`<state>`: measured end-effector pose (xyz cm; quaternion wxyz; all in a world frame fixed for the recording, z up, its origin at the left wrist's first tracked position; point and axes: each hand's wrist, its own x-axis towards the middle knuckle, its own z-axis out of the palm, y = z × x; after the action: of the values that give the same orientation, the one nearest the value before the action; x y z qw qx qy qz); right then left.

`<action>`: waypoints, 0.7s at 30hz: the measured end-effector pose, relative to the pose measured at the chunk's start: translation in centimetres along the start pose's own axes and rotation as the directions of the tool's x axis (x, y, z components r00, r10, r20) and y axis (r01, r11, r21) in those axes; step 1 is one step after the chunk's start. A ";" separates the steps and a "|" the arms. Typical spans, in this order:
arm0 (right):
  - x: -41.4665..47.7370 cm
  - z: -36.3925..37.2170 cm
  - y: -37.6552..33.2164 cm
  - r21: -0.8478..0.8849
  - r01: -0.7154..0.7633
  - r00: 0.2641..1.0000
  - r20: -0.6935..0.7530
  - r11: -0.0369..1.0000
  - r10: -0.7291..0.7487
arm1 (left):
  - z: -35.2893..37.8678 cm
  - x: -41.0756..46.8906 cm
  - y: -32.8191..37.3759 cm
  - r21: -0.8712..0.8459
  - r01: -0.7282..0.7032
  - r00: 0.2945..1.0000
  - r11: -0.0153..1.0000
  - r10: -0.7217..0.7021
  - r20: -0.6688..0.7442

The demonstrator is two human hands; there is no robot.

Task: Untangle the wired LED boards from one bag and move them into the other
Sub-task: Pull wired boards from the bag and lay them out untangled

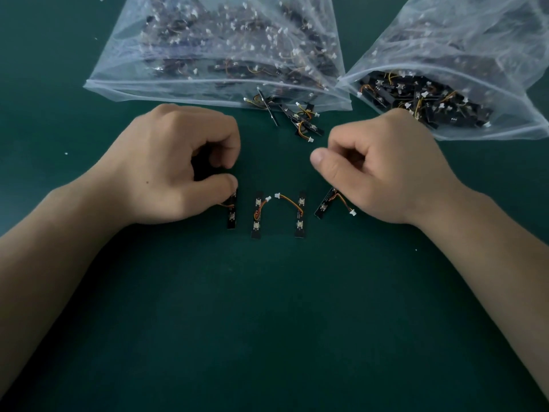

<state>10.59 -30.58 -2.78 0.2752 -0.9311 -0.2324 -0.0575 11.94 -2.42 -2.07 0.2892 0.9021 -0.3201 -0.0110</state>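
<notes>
Head cam: L hand (166, 168) pinches leftmost board (231, 217), R hand (383, 165) rightmost board (323, 206), 2 boards (257, 215) btwn.

Left hand (166, 162) covers the top of the leftmost board (232, 217). Right hand (383, 165) hides the rightmost board's (324, 205) upper end, and any grip there is impossible to call. Left bag (208, 40) and right bag (475, 40) both run off the top edge, and the left bag's contents are just haze.

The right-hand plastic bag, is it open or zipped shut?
Open. The right bag has its mouth gaping toward the person, and LED boards show directly through the gap, uncovered by plastic.
</notes>
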 end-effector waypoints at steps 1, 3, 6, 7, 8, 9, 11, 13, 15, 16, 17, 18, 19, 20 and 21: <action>0.0 0.0 -0.1 -0.034 0.006 1.000 0.029 0.999 -0.005 | 0.0 0.0 0.0 -0.010 -0.009 1.000 1.000 0.009 0.007; -0.1 -0.2 0.0 -0.039 0.022 0.997 0.078 0.999 -0.019 | 0.1 0.1 0.0 -0.021 -0.031 0.999 0.999 0.031 0.025; -0.2 -0.5 0.4 0.056 0.030 0.992 0.122 0.998 -0.036 | 0.2 0.1 -0.1 -0.037 -0.055 0.997 0.998 0.057 0.044; -0.1 -0.6 0.5 0.089 0.036 0.990 0.133 0.995 -0.048 | 0.2 0.1 -0.1 -0.047 -0.063 0.997 0.997 0.065 0.049; -0.1 -0.6 0.6 0.114 0.045 0.988 0.142 0.992 -0.061 | 0.2 0.1 -0.2 -0.058 -0.073 0.996 0.996 0.076 0.055; 0.0 -0.6 0.6 0.132 0.055 0.986 0.150 0.990 -0.075 | 0.2 0.1 -0.2 -0.067 -0.086 0.994 0.994 0.090 0.064; 0.0 -0.6 0.7 0.152 0.072 0.981 0.166 0.986 -0.097 | 0.3 0.2 -0.1 -0.074 -0.110 0.990 0.991 0.115 0.078; -0.1 -0.6 0.7 0.163 0.079 0.977 0.181 0.983 -0.109 | 0.2 0.2 -0.2 -0.077 -0.119 0.989 0.990 0.125 0.083; -0.1 -0.7 0.8 0.170 0.078 0.976 0.187 0.982 -0.110 | 0.1 0.2 -0.3 -0.086 -0.122 0.988 0.989 0.129 0.088; -0.1 -0.7 0.8 0.169 0.078 0.976 0.188 0.982 -0.110 | 0.1 0.2 -0.3 -0.090 -0.124 0.987 0.988 0.132 0.092; -0.1 -0.8 0.8 0.167 0.078 0.975 0.191 0.983 -0.110 | 0.0 0.2 -0.3 -0.094 -0.127 0.986 0.987 0.136 0.095; -0.1 -0.8 0.8 0.163 0.076 0.975 0.195 0.984 -0.108 | 0.0 0.2 -0.3 -0.095 -0.129 0.986 0.987 0.138 0.096; -0.1 -0.8 0.7 0.157 0.074 0.974 0.199 0.985 -0.105 | 0.0 0.2 -0.3 -0.094 -0.130 0.985 0.987 0.139 0.097; -0.1 -0.8 0.7 0.151 0.071 0.974 0.203 0.986 -0.101 | 0.1 0.2 -0.3 -0.091 -0.130 0.986 0.987 0.138 0.097; -0.1 -0.9 0.6 0.147 0.067 0.974 0.206 0.987 -0.096 | 0.1 0.2 -0.4 -0.089 -0.128 0.986 0.988 0.136 0.096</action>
<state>10.81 -31.56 -2.38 0.3102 -0.9002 -0.3020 0.0475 12.31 -2.38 -2.29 0.3095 0.8645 -0.3927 -0.0509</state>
